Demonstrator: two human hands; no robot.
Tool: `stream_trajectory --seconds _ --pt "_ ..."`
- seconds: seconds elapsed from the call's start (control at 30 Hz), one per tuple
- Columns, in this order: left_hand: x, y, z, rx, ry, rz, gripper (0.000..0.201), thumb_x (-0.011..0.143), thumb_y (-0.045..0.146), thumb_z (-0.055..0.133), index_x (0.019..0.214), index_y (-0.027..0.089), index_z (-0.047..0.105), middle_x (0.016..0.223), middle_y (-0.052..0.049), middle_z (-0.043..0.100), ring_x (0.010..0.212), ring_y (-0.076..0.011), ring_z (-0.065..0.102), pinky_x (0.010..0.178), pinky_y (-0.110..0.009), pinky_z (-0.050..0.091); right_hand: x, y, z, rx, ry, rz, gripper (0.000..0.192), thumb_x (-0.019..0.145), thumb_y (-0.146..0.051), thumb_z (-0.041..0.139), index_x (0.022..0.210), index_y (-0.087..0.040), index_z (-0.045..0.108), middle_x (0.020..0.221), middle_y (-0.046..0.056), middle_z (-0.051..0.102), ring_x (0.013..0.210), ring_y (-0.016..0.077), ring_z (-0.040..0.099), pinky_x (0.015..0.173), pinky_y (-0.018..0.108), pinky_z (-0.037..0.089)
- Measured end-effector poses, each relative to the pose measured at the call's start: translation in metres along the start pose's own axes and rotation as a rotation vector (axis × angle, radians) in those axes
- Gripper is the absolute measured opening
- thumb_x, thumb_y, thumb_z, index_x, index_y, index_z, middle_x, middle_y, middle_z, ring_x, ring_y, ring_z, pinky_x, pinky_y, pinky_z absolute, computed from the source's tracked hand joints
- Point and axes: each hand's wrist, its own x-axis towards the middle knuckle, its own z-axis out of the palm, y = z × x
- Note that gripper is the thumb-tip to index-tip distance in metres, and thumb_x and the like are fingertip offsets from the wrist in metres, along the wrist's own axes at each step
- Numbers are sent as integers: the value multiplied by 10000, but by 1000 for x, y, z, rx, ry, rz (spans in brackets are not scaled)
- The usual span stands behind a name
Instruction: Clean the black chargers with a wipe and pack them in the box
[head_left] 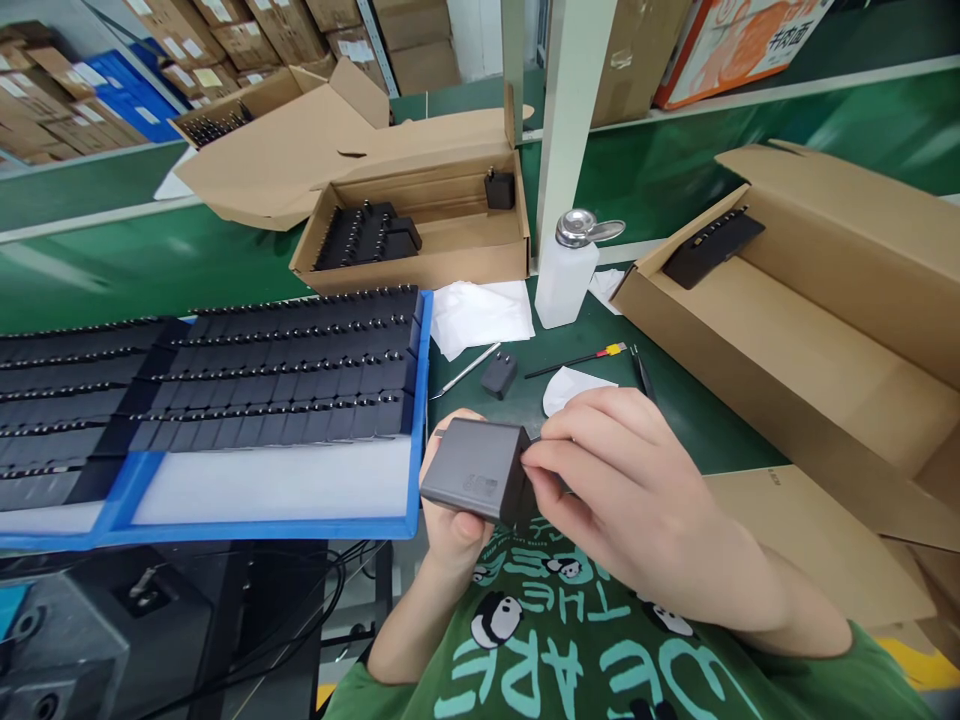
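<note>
The fingers (450,455) of the left hand (454,510) are wrapped from below around a dark grey charger block (476,482), clamped on it, with the block held in front of the person's chest above a green printed shirt (555,630). The right hand (637,480) comes in from the right, its fingers (559,455) pinched together on the block's right end; whatever lies between their tips cannot be made out.

Just beyond the block, on the green tabletop (150,270), lies a smaller black adapter (499,375), with a thin metal tool (466,370) to its left and a thin stick with a red and yellow tip (577,358) to its right. Left of the block sits a blue tray (262,515) carrying rows of black adapters (300,360). Farther back from the block stand a white dispenser bottle (566,275), white cloths (480,312) and an open cardboard box (420,225) holding more black parts. Right of the block lies a large open carton (810,330).
</note>
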Motion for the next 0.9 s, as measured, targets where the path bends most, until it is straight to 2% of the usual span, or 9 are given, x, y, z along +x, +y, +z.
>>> stream_trajectory --seconds 0.2,0.37,0.47,0.53,0.6,0.67,0.73,0.8,0.9 --pt "-1 0 1 -76 -21 -3 783 528 759 827 1079 239 631 972 -28 535 799 -167 543 705 -283 498 5 2 6 62 -78 43 178 941 -79 474 816 -121 593 851 80 599 839 194 532 757 372 473" --pt "-2 1 6 -100 2 -10 725 598 767 786 1086 248 654 927 -17 570 767 -158 563 695 -265 516 7 1 -2 400 -162 159 121 939 -93 480 858 -181 502 897 29 564 867 146 512 752 287 470" --pt "-1 2 5 -129 -10 -36 726 619 774 766 1101 239 670 898 -27 611 784 -179 594 744 -286 548 -6 20 -12 586 -88 222 130 923 -96 522 867 -214 515 879 -7 573 839 122 542 743 251 471" --pt "1 2 2 -157 -21 -58 724 635 770 758 1105 225 681 906 -38 635 821 -188 612 784 -285 555 -25 48 -14 502 76 399 100 939 -159 540 872 -231 556 872 -5 595 824 136 572 735 266 478" --pt "3 3 -2 -172 -22 -79 715 650 764 752 1098 209 691 917 -48 652 837 -186 621 794 -272 556 -49 82 -10 259 220 675 50 945 -254 560 906 -240 588 873 11 618 797 160 593 717 293 484" --pt "5 2 -5 -179 -8 -105 719 628 758 771 1079 203 697 925 -52 664 834 -185 627 779 -265 560 -73 113 1 69 198 849 108 899 -315 607 957 -224 604 820 26 623 710 179 585 654 313 478" --pt "6 1 -6 -187 17 -138 729 594 751 796 1067 205 696 928 -54 669 829 -192 632 753 -269 565 -92 133 16 8 159 884 251 822 -331 683 1021 -196 611 794 33 611 643 186 561 604 323 463" --pt "6 -2 -5 -219 16 -188 719 584 725 818 1076 216 692 921 -58 675 831 -202 638 739 -279 568 -102 141 32 -3 143 873 333 795 -327 695 1083 -180 615 838 51 608 668 196 567 610 326 463" --pt "4 -5 -2 -286 -25 -254 691 609 714 812 1107 250 687 943 -58 687 850 -207 639 770 -296 566 -106 139 45 45 180 832 248 879 -299 589 1096 -189 635 923 80 591 756 199 581 645 312 471"
